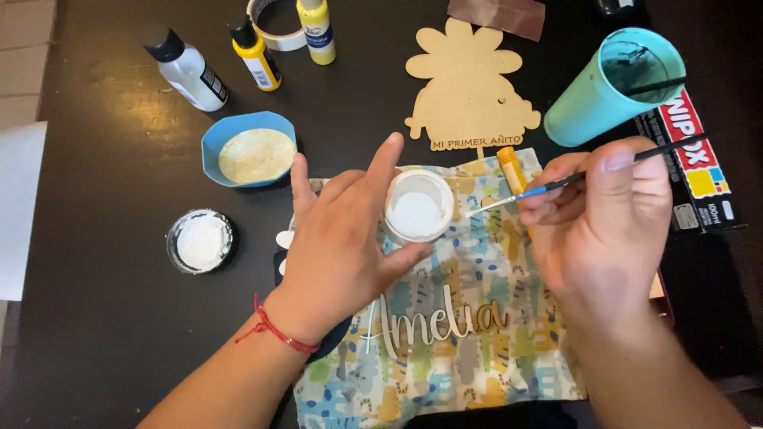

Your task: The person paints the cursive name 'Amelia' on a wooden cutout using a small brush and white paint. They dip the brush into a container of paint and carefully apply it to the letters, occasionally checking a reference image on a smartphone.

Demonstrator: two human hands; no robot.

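A matt black table top (pixel 111 334) is seen under everything. A printed cloth (pixel 461 349), soft and slightly creased, is spread over it, with glossy lettering laid on top. A small clear plastic pot (pixel 419 205) of chalky white paint is steadied by the left hand (pixel 342 254). A thin brush (pixel 556 184) with a glossy blue and black handle is held in the right hand (pixel 604 222). A raw, unpainted wooden cutout (pixel 469 87), smooth and matt, is seen beyond. A smooth blue plastic bowl (pixel 248 148) and a matt turquoise plastic cup (pixel 604 95) are also present.
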